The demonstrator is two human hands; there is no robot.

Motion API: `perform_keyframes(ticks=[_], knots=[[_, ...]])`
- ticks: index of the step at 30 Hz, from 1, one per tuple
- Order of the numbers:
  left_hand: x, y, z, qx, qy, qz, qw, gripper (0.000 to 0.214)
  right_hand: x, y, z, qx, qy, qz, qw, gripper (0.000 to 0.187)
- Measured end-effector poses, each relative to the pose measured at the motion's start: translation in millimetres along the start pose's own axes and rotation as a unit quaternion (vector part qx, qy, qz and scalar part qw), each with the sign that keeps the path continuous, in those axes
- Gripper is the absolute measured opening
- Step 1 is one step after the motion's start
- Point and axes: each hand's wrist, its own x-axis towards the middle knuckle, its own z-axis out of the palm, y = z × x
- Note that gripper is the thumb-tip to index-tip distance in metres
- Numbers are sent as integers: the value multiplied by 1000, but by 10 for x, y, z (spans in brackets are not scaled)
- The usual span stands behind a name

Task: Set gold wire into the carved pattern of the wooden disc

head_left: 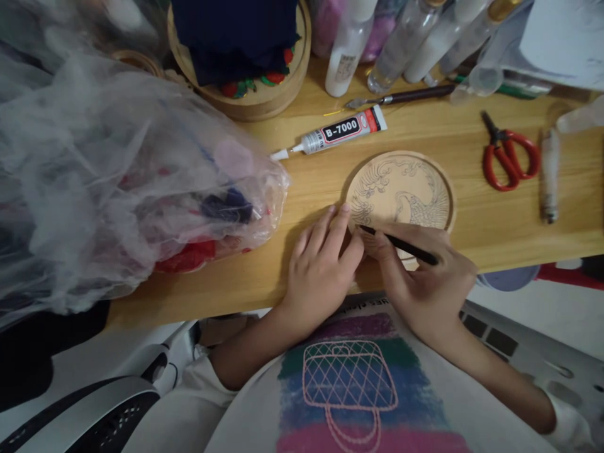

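A round, rimmed wooden plate point(394, 189) lies on the table, with fine dark lines of swirls and what looks like a feathered bird drawn on it. My right hand point(425, 270) holds a slim black pen point(406, 245) over the plate's near side, its tip pointing left at the lower-left part of the rim. My left hand point(325, 264) rests palm down with fingers stretched out, the fingertips at the plate's left edge. Both hands and the pen cover the near part of the plate.
A clear plastic bag point(226, 163) fills the left. Behind the plate lie a B-7000 glue tube point(340, 131) and a dark-handled palette knife point(415, 94). Red-handled scissors point(509, 157) are on the right. A round wooden box point(264, 104) and several bottles point(346, 50) stand at the back.
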Motion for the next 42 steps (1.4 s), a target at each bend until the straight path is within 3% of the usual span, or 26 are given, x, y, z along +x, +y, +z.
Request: perform_keyframes(ticks=[10,17,26,42], knots=[[-12,-10,15,-7,7,2,1000,23,-42,-32,36,13,17,64,998,10],[-13,-9,27,-14,16,4,1000,23,-39,-44,51,-15,27,52,998,9],[-29,-19,28,-31,-15,-3,999,25,-34,-77,69,-34,42,46,997,9],[-37,-11,26,13,15,23,1000,27,2,-10,3,-11,-2,0,1000,9]])
